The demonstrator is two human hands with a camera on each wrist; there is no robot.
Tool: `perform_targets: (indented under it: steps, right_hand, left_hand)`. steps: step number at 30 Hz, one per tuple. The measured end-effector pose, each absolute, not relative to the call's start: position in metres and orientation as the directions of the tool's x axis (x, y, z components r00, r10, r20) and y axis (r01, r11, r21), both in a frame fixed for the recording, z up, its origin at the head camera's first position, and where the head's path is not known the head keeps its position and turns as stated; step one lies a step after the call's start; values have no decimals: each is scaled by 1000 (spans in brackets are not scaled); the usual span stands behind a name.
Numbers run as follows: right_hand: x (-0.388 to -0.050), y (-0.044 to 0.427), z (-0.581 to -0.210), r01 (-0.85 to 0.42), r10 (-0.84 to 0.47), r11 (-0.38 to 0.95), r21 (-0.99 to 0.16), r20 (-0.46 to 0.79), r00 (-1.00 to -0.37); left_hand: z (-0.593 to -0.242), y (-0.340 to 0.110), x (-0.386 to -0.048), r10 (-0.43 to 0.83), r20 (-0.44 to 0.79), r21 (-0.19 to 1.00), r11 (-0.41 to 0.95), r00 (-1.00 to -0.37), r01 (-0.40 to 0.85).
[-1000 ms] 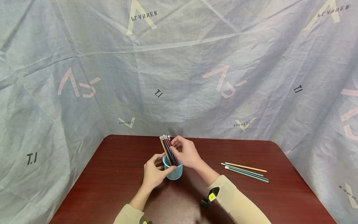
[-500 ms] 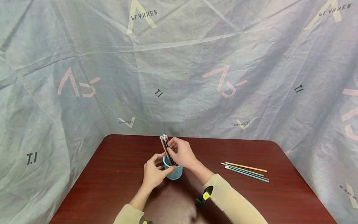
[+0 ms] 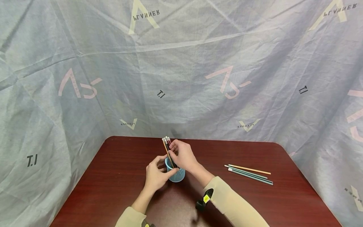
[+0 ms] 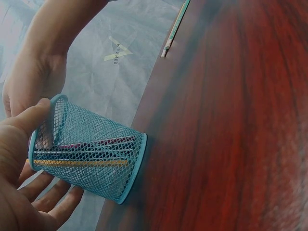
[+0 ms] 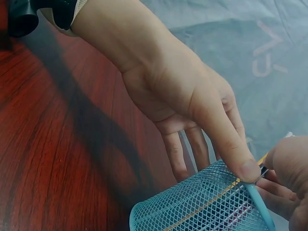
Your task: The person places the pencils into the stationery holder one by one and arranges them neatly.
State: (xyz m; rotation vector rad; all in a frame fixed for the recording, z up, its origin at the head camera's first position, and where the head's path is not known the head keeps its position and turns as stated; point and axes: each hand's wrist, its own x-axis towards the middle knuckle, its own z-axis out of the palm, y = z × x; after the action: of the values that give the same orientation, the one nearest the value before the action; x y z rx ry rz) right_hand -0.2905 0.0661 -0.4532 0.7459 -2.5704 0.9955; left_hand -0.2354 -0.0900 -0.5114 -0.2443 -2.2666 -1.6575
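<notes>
A light-blue mesh pencil cup [image 3: 177,177] stands upright on the table. My left hand [image 3: 155,176] grips its rim, the thumb on the near side and the fingers curled round the left. Inside the cup lean several pencils [image 3: 166,142] with white eraser ends up; yellow, dark and magenta ones show through the mesh [image 4: 115,180] in the left wrist view. Above the rim, my right hand [image 3: 184,156] holds the bunch between thumb and fingers. Its fingertips are partly hidden behind the pencils. The right wrist view has my left thumb pressing the cup's rim [image 5: 262,204].
To the right, a yellow pencil [image 3: 249,169] and several green pencils [image 3: 250,175] lie loose on the dark red-brown table [image 3: 113,176]. A grey printed cloth [image 3: 181,107] hangs behind and on both sides.
My right hand has moved left and slightly down, from beside the pencils to round them, and the pencil tops have drawn closer together. My left hand and the cup have stayed in place.
</notes>
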Motion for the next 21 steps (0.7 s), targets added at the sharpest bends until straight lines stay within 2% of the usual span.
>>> perform_targets:
  steps: [21]
  right_hand:
    - [-291,73,-451,-569,-363,617,-543,446,-818]
  left_hand:
    - [-513,-89,-236,-60,359,893,313,-931,324]
